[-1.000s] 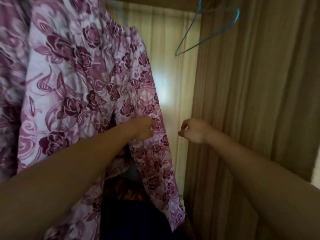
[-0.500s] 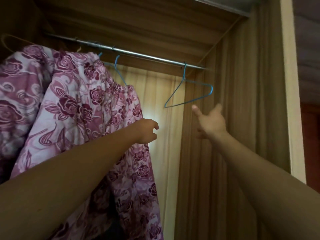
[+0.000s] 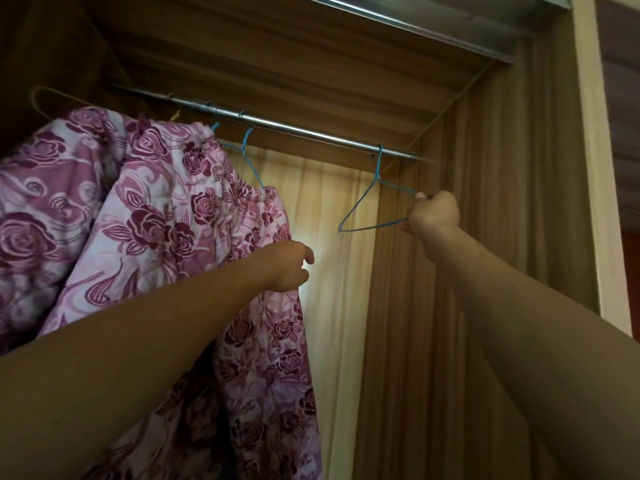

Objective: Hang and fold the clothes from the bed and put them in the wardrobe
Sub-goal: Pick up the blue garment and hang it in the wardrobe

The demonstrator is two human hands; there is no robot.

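Note:
An empty blue wire hanger (image 3: 363, 199) hangs from the steel rail (image 3: 311, 131) at the right end of the wardrobe. My right hand (image 3: 433, 216) grips its right corner. Left of it, pink clothes printed with dark roses (image 3: 166, 230) hang from the rail on blue hangers (image 3: 251, 161). My left hand (image 3: 289, 266) is raised beside the edge of the nearest pink garment, fingers loosely curled, holding nothing that I can see.
The wardrobe's wooden side wall (image 3: 485, 237) stands close on the right, its pale back panel (image 3: 339, 271) behind the hanger. A metal door track (image 3: 433, 26) runs overhead. A tan hanger (image 3: 41, 102) shows at the far left.
My view tilted up from the clothes to the rail. My right hand reached up and took hold of the empty blue hanger. My left hand let go of the pink garment.

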